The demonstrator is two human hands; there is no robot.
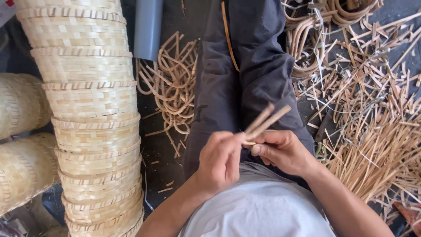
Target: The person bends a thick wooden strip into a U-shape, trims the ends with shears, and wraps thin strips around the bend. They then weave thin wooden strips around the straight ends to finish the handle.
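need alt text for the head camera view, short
Seen from above, a seated person's left hand and right hand pinch two thin bamboo strips over dark trousers. A tall stack of woven baskets stands at left; loose bamboo strips litter the floor at right.

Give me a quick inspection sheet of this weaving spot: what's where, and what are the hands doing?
Surface: dark floor, littered with bits.
Job's things: two bamboo sticks, pinched together, tips pointing up and right.
Clutter: loose bamboo strips at right; curved bent pieces left of the leg.
Grippers: left hand and right hand both grip the sticks' lower ends.
Cables: nothing seen.
Surroundings: tall stack of woven baskets at left; grey pipe; dark trousers.
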